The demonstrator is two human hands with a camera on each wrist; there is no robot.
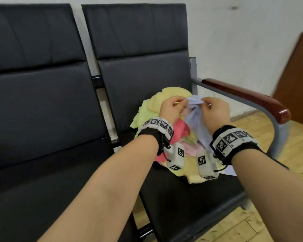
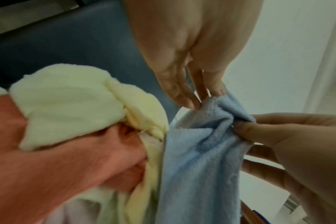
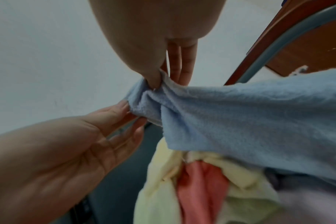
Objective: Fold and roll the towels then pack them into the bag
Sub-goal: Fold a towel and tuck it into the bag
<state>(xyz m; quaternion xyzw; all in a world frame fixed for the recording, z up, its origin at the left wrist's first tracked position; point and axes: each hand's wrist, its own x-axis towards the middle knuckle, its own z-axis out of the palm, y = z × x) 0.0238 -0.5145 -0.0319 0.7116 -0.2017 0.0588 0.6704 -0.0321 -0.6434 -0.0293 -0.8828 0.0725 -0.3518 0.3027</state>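
Both pinching one bunched edge of the blue towel [image 1: 194,117], left hand [image 1: 170,109] and right hand [image 1: 215,112] close together, other fingers loose. Lifted off the towel pile [image 1: 147,109] on the chair seat [image 1: 182,198], likely to find corners for folding (bag not visible).

Below the pinching fingers [image 2: 217,89] the blue towel [image 2: 197,151] runs off frame, and the pile [image 1: 166,137] underneath is half hidden by both wrists.
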